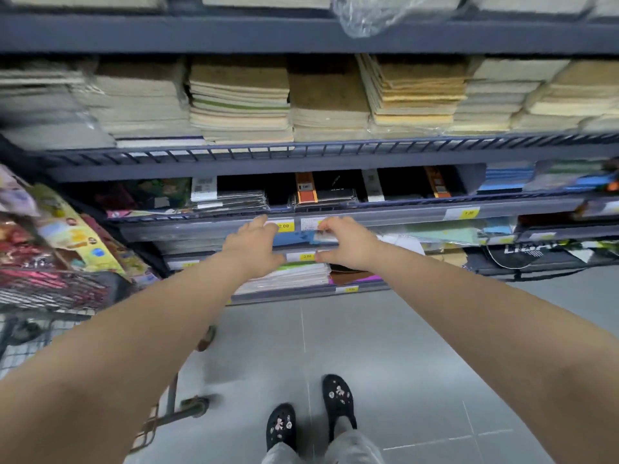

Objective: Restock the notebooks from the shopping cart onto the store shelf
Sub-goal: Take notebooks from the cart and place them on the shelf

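Observation:
My left hand and my right hand reach side by side into a low tier of the store shelf. Between them lies a blue, plastic-wrapped notebook pack, and each hand grips one end of it, just behind the yellow price tags. The fingertips of my right hand press on the shiny wrap. At the far left stands the shopping cart, with colourful notebooks stacked in it. The image is blurred by motion.
Tall stacks of cream and brown notebooks fill the tier above. Black wrapped notebooks lie on the tier just over my hands, and white pads sit below. My feet in black shoes stand on the grey tiled floor.

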### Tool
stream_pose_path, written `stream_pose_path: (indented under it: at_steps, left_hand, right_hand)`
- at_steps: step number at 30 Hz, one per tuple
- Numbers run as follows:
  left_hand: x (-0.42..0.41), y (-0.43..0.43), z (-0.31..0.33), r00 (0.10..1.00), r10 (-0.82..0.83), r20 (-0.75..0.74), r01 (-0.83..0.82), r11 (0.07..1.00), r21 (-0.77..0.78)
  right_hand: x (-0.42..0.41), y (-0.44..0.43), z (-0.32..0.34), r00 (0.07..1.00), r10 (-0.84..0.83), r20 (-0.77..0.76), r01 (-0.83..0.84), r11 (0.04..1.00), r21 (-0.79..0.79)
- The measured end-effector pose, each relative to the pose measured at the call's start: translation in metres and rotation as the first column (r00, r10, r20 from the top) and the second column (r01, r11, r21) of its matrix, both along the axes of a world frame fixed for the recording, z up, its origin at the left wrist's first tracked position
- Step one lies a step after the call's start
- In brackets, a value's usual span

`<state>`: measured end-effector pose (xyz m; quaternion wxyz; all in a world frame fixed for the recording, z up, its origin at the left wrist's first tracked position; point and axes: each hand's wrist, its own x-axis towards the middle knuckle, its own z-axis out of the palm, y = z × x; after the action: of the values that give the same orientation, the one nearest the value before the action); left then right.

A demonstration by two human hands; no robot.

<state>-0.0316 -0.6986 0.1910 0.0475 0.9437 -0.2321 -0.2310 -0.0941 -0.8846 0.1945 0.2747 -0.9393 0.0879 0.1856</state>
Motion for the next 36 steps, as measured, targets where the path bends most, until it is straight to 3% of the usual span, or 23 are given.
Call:
stream_pose_path:
  at_steps: [7,11,18,27,31,36]
  left_hand:
    - [-0.034,0.046,0.110,0.961,-0.067,0.269,0.081,0.996,-0.040]
    - [-0.065,0.076,0.147,0.887,-0.046,0.460,0.079,0.995,-0.053]
    - [-0.133,0.135,0.175,0.795,0.150,0.587,-0.106,0.988,-0.108]
    - [-0.242,0.244,0.149,0.770,0.385,0.509,-0.401,0.912,-0.083]
    - [-0.272,0.305,0.135,0.718,0.487,0.497,-0.516,0.852,-0.088]
    - [-0.281,0.385,0.125,0.666,0.560,0.492,-0.568,0.809,-0.153]
  right_hand:
    - [-0.049,0.037,0.096,0.979,0.184,0.085,-0.142,0.921,-0.362]
    - [-0.072,0.063,0.135,0.954,0.235,0.184,-0.134,0.888,-0.439]
    - [-0.103,0.120,0.175,0.870,0.395,0.294,-0.206,0.834,-0.512]
    - [-0.144,0.209,0.160,0.755,0.608,0.245,-0.405,0.727,-0.555]
    - [-0.155,0.264,0.150,0.712,0.663,0.230,-0.460,0.688,-0.562]
    - [-0.152,0.345,0.138,0.666,0.697,0.266,-0.486,0.675,-0.555]
